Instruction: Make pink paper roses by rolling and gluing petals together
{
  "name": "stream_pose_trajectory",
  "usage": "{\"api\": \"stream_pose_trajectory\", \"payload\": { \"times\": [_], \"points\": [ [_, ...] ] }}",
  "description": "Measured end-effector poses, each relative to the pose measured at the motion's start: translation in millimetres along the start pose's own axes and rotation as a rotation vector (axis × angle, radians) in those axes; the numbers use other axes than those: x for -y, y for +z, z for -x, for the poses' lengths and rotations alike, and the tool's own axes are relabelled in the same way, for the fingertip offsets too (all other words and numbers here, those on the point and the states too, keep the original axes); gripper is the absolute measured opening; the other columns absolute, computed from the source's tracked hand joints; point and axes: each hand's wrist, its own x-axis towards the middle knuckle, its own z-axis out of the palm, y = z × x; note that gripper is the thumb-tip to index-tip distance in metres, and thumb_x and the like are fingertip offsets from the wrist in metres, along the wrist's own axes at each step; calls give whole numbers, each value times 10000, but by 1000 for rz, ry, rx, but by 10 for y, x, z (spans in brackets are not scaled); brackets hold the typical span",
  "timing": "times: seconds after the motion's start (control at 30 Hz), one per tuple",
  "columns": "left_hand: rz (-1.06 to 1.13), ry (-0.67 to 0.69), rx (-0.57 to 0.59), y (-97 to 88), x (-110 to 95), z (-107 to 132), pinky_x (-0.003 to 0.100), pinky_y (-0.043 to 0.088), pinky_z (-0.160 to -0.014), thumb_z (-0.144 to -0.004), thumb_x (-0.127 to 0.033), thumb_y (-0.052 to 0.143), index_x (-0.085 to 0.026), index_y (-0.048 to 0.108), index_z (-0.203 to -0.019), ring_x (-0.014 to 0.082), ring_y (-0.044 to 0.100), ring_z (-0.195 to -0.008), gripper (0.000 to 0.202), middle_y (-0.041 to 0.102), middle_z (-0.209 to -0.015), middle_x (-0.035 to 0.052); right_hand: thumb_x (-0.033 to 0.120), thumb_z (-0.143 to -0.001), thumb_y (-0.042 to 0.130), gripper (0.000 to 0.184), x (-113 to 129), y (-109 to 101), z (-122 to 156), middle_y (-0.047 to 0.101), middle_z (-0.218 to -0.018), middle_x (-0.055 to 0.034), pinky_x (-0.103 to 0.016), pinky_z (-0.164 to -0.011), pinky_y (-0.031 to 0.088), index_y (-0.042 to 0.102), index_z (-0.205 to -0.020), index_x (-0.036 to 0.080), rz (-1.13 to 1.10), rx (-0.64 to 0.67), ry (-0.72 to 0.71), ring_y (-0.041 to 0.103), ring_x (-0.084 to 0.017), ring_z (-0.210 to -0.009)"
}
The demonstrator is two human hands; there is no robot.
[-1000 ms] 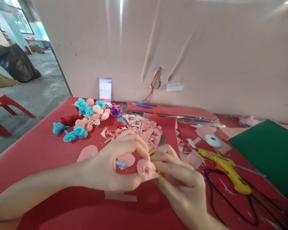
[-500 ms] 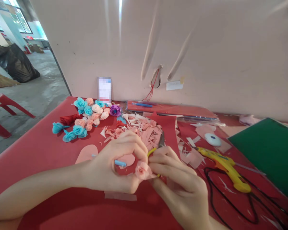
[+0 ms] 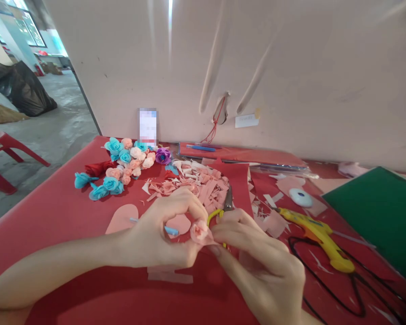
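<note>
Between my hands is a small pink paper rose (image 3: 200, 232), its spiral centre facing me. My left hand (image 3: 171, 230) curls round and pinches its left side between thumb and fingers. On the other side, my right hand (image 3: 257, 253) pinches the loose edge of the rose's paper strip. Behind my right fingers lie scissors (image 3: 228, 198) with yellow handles, partly hidden. A light-blue stick (image 3: 171, 230) shows through the gap in my left hand, over a pink paper piece (image 3: 181, 223). Another rounded pink paper piece (image 3: 123, 216) lies beside my left wrist.
Pink paper scraps (image 3: 209, 185) are heaped ahead. Finished paper flowers (image 3: 122, 164) cluster at the back left, near a propped phone (image 3: 148, 127). To the right lie a yellow glue gun (image 3: 320, 237) with a black cord, a white oval object (image 3: 301, 197) and a green sheet (image 3: 375, 212).
My right hand has shifted slightly right and down, its thumb now on the paper edge. The rose has turned a little in my fingers, and its strip is drawn to the right.
</note>
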Motion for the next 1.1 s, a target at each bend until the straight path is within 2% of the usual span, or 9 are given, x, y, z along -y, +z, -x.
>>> {"api": "stream_pose_trajectory", "payload": {
  "times": [0.13, 0.27, 0.4, 0.57, 0.83, 0.93, 1.1],
  "points": [
    [-17, -60, 65, -10, -8, 19, 269, 387, -617, -657, -12, 436, -174, 403, -663, 113, 416, -644, 165, 436, -665, -10, -8, -677, 590, 204, 14, -7, -8, 653, -630, -4, -276, -538, 495, 614, -737, 186, 2, 35, 1, 550, -136, -585],
    [-62, 9, 142, -49, -18, 16, 277, 380, -631, -641, -25, 408, -182, 368, -676, 122, 397, -653, 166, 424, -666, -10, 5, -681, 560, 186, 22, -5, -13, 638, -594, -5, -270, -511, 503, 612, -708, 182, 24, 63, 43, 551, -140, -574],
    [-100, 5, 206, -79, -15, 33, 272, 373, -641, -631, -14, 413, -187, 365, -702, 121, 393, -667, 192, 419, -693, -13, 22, -678, 548, 175, 39, 1, -31, 649, -593, -10, -266, -496, 509, 614, -668, 183, 73, 85, 51, 545, -141, -569],
    [-107, -6, 190, -77, -15, 48, 251, 358, -604, -601, -2, 429, -189, 357, -695, 108, 390, -637, 221, 417, -672, -26, 7, -662, 550, 170, 49, 11, -42, 639, -561, -3, -244, -493, 511, 597, -644, 169, 166, 93, -12, 532, -131, -558],
    [-60, -79, 87, -33, -11, 44, 230, 367, -543, -585, 4, 444, -180, 415, -698, 94, 424, -596, 218, 449, -657, -29, 12, -657, 575, 186, 69, -5, -49, 650, -591, -5, -267, -495, 517, 600, -709, 189, 224, 54, -75, 546, -145, -567],
    [-59, -148, 91, -36, -8, 57, 231, 382, -558, -615, -8, 474, -184, 413, -703, 96, 447, -604, 206, 475, -671, -28, 28, -666, 582, 173, 81, -9, -41, 642, -584, -6, -278, -489, 511, 595, -715, 193, 262, 54, -81, 549, -150, -562],
    [-79, -126, 131, -56, -8, 74, 220, 383, -548, -615, 4, 476, -197, 384, -720, 93, 434, -599, 244, 469, -667, -39, 11, -666, 591, 191, 99, 6, 5, 653, -593, -22, -303, -497, 501, 597, -731, 190, 320, 14, -123, 554, -166, -559]
  ]
}}
